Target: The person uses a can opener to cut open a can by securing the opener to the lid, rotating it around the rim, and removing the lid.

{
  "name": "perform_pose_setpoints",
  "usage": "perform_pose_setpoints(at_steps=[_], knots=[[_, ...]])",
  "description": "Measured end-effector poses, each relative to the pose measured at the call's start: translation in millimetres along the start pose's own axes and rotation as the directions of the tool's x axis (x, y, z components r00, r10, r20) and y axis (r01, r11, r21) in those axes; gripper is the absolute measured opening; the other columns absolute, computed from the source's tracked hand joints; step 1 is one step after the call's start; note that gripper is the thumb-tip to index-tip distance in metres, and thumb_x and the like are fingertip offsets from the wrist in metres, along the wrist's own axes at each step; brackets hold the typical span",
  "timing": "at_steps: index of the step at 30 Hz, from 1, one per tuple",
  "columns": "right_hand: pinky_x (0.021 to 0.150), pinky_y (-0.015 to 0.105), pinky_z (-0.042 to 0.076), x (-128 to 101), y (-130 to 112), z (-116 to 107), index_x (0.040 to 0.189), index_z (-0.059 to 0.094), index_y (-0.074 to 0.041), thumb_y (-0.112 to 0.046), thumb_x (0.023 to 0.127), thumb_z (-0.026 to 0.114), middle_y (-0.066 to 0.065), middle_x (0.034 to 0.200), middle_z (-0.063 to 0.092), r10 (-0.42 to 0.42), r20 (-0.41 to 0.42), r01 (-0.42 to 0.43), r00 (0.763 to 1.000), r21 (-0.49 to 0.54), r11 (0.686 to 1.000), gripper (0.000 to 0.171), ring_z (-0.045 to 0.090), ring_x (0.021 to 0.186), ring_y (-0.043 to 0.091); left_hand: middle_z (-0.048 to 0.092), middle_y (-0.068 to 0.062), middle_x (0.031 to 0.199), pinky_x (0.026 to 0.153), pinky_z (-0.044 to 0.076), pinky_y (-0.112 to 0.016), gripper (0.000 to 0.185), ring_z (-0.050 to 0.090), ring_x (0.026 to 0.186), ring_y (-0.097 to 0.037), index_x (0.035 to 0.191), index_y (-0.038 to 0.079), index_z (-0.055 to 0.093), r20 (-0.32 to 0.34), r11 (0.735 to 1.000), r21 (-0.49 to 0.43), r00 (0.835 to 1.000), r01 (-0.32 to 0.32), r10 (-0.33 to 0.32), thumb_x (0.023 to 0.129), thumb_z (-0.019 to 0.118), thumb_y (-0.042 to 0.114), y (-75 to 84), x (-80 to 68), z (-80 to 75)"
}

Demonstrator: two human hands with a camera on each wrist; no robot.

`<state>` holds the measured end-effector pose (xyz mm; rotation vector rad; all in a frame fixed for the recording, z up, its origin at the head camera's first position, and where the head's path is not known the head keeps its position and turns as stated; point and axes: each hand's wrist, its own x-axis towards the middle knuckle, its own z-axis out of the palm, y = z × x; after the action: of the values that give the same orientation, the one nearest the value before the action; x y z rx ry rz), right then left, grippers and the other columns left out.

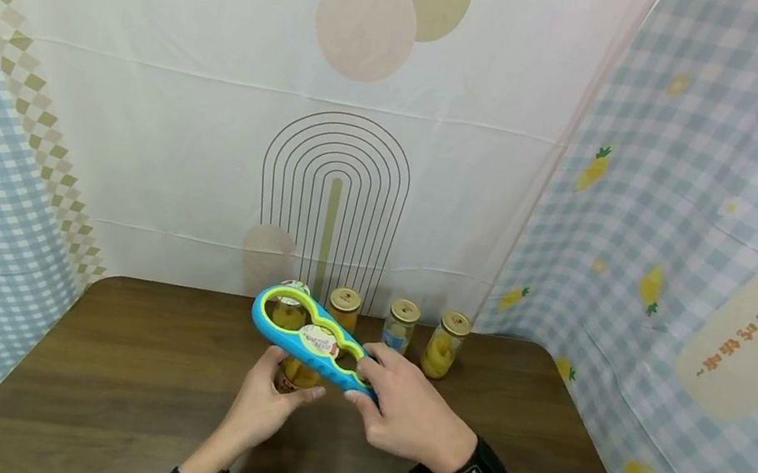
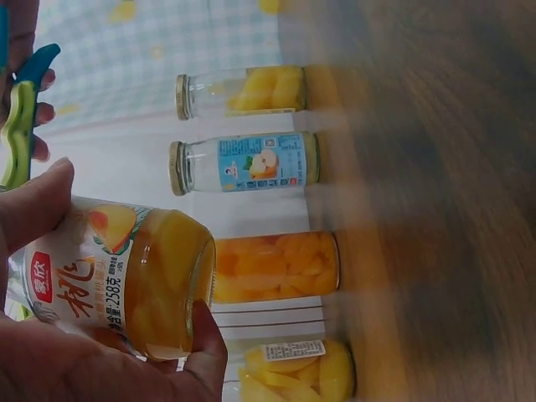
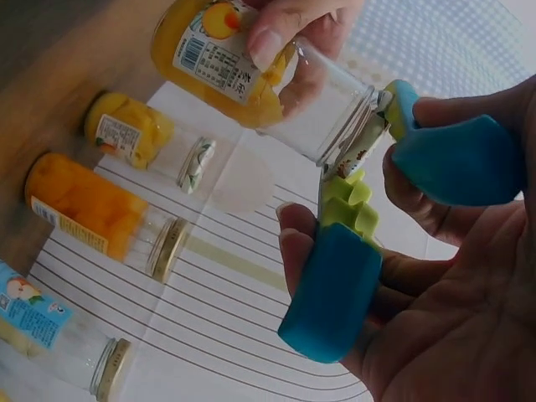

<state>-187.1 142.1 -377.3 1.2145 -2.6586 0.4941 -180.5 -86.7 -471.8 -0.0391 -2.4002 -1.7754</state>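
My left hand (image 1: 261, 406) grips a glass jar of yellow peaches (image 2: 167, 260) by its labelled body, holding it tilted above the table. A blue and green jar opener (image 1: 318, 363) is held by one end in my right hand (image 1: 416, 412). It lies across the top of this jar, its wavy middle opening around the pale printed lid (image 3: 362, 146). In the right wrist view, the opener's green teeth (image 3: 352, 205) sit right at the lid's edge.
Along the back edge of the brown table (image 1: 134, 371) stand a yellow fruit jar (image 3: 130, 130), an orange fruit jar (image 1: 344, 306), a blue-labelled jar (image 1: 398, 331) and another yellow fruit jar (image 1: 443, 349). Behind hangs a white cloth (image 1: 173, 150); checked cloths flank both sides.
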Motion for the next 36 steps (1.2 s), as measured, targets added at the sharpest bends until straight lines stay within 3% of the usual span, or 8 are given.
perform_pose_setpoints(at_steps=[5,12,15,20,29,33,36], knots=[[0.073,0.021,0.045,0.4,1.3,-1.7,0.093,0.058,-0.020,-0.031,0.104,0.070,-0.004,0.107,0.057,-0.002,0.030,0.002,1.000,0.002,1.000,0.020,0.048,0.083,0.007,0.064,-0.014,0.143,0.093,0.061,-0.041,0.069,0.066,0.123,-0.031,0.146,0.012,0.054,0.007,1.000,-0.021,1.000,-0.002,0.002,0.088,0.090,0.021,-1.7,-0.3,0.2],[0.075,0.025,0.048,1.4,1.3,1.2,0.089,0.054,-0.021,-0.030,0.104,0.070,-0.007,0.090,0.044,-0.020,0.055,0.021,0.998,-0.029,0.999,0.024,0.042,0.077,0.006,0.066,-0.012,0.140,0.090,0.057,-0.036,0.067,0.065,0.119,-0.028,0.144,0.012,0.056,0.018,1.000,-0.006,1.000,0.013,-0.013,0.087,0.090,0.021,-5.9,-0.1,-0.2],[0.075,0.025,0.049,0.9,2.4,4.6,0.088,0.053,-0.020,-0.028,0.104,0.071,-0.007,0.090,0.043,-0.021,0.056,0.022,0.998,-0.021,1.000,0.025,0.042,0.077,0.006,0.066,-0.013,0.140,0.093,0.058,-0.041,0.068,0.065,0.121,-0.029,0.144,0.011,0.056,0.024,1.000,-0.004,0.999,0.021,-0.021,0.087,0.091,0.022,-8.5,-0.4,0.3],[0.068,0.019,0.041,-0.5,4.5,9.6,0.087,0.053,-0.020,-0.027,0.103,0.072,-0.006,0.090,0.043,-0.021,0.055,0.021,0.998,-0.004,1.000,0.026,0.043,0.077,0.006,0.065,-0.014,0.143,0.101,0.059,-0.052,0.069,0.065,0.127,-0.033,0.145,0.010,0.055,0.026,1.000,-0.011,1.000,0.017,-0.017,0.087,0.090,0.021,-12.3,-0.6,0.9],[0.068,0.019,0.038,-0.6,7.6,11.7,0.086,0.050,-0.020,-0.028,0.104,0.071,-0.005,0.089,0.041,-0.059,0.066,0.060,0.996,-0.014,0.998,0.029,0.041,0.076,0.006,0.065,-0.014,0.145,0.106,0.056,-0.054,0.069,0.064,0.131,-0.033,0.146,0.011,0.054,0.048,0.999,-0.026,0.999,0.020,-0.018,0.087,0.090,0.020,-16.8,-1.0,-0.9],[0.072,0.020,0.040,-2.6,11.7,7.8,0.084,0.047,-0.020,-0.028,0.105,0.069,-0.001,0.103,0.061,-0.071,0.078,0.070,0.994,0.010,0.997,0.032,0.052,0.082,0.008,0.067,-0.012,0.143,0.101,0.057,-0.047,0.069,0.066,0.127,-0.030,0.145,0.012,0.057,0.076,0.998,-0.058,0.997,0.009,-0.004,0.086,0.091,0.020,-16.2,-1.8,-2.5],[0.076,0.021,0.042,-3.2,13.0,2.3,0.085,0.048,-0.021,-0.029,0.106,0.068,0.004,0.118,0.066,-0.080,0.092,0.077,0.993,0.032,0.997,0.030,0.057,0.088,0.011,0.067,-0.011,0.143,0.103,0.058,-0.049,0.067,0.066,0.129,-0.030,0.145,0.013,0.059,0.097,0.996,-0.085,0.995,0.011,-0.002,0.086,0.091,0.020,-13.8,-4.2,-4.4]])
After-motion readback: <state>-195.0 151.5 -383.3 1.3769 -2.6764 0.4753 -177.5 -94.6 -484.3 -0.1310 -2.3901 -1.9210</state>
